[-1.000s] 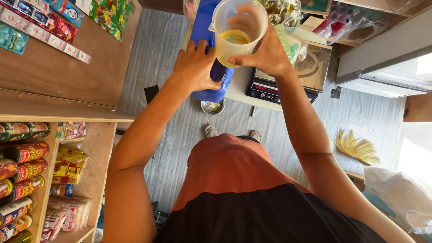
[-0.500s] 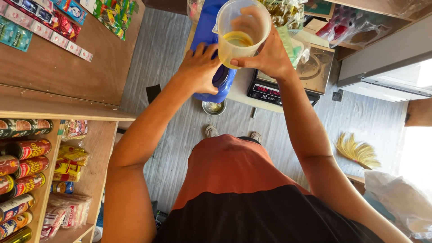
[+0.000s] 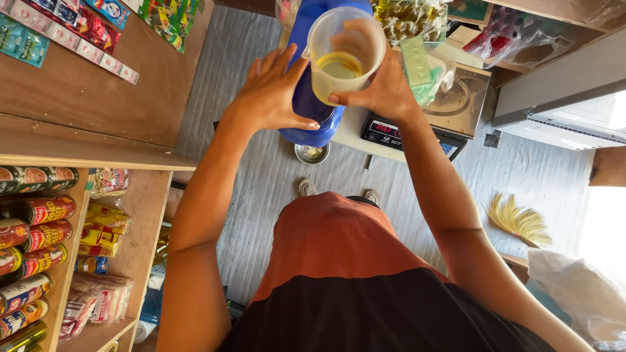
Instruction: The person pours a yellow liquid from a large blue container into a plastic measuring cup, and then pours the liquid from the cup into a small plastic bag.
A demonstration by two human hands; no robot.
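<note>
My right hand point(image 3: 378, 85) holds a clear plastic measuring cup point(image 3: 345, 52) with a little yellow liquid in its bottom, lifted in front of me. My left hand point(image 3: 274, 91) rests with spread fingers against the side of a big blue plastic jug point(image 3: 310, 98) that stands on the white counter point(image 3: 355, 130). The cup hides most of the jug's upper part.
A digital scale point(image 3: 424, 124) with a steel pan sits on the counter right of the jug. Shelves of cans point(image 3: 32, 228) and packets fill the left. A small metal bowl point(image 3: 312, 153) lies on the floor, a straw broom point(image 3: 518, 221) at right.
The cup has risen slightly and come closer to the camera in my right hand. My left hand stays on the blue jug.
</note>
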